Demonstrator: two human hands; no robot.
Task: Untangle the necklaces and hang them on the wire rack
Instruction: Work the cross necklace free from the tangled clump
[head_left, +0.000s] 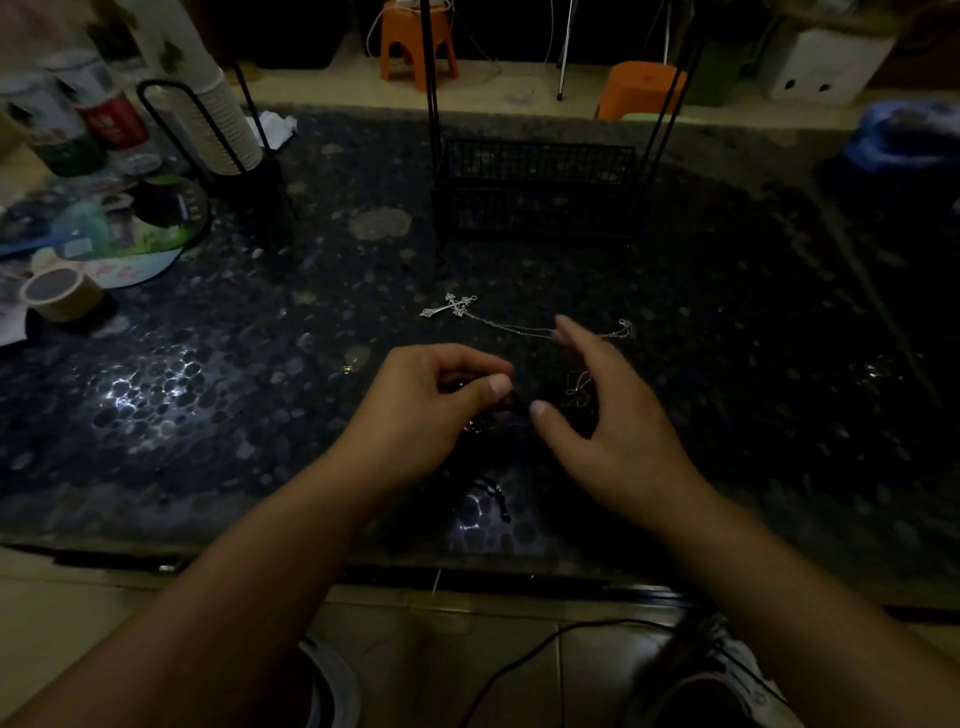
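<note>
A silver necklace with a cross pendant (451, 305) lies on the dark pebbled table, its thin chain (511, 327) running right behind my right hand. My left hand (431, 405) has its fingers curled and pinches a dark cord (514, 402) of a tangled necklace near the table's middle. My right hand (597, 410) hovers beside it with fingers spread and thumb close to the cord, holding nothing that I can see. A thin chain (579, 387) shows between its fingers. Another dark cord piece (496, 496) lies between my forearms. The black wire rack (537, 192) stands at the back.
A cup stack in a black holder (228, 130), cans (104, 111), a tape roll (60, 293) and a round fan (130, 249) crowd the left side. Orange stools (639, 88) stand on the floor behind. A cable (545, 654) runs across the floor near my feet.
</note>
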